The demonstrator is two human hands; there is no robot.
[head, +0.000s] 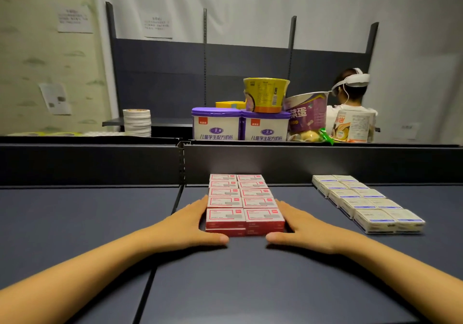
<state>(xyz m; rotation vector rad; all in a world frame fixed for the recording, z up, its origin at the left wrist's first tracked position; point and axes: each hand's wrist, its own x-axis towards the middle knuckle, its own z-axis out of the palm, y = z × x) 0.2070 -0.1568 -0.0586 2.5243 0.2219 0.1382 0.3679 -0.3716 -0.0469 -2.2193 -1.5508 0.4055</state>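
Note:
A block of several small red-and-white boxes (244, 202) lies in two columns on the dark blue shelf (250, 273), running back to the shelf's rear wall. My left hand (193, 226) lies flat against the block's left side, fingers straight, thumb along the front. My right hand (300, 226) presses the right side the same way, thumb at the front edge. The front boxes are stacked two high. Neither hand curls round a box.
A second block of several white-and-blue boxes (368, 202) sits to the right on the same shelf. Behind the rear wall stand two purple-lidded tubs (240, 127), noodle bowls (266, 94), a stack of white tape rolls (137, 122) and a person (350, 93) wearing a headset.

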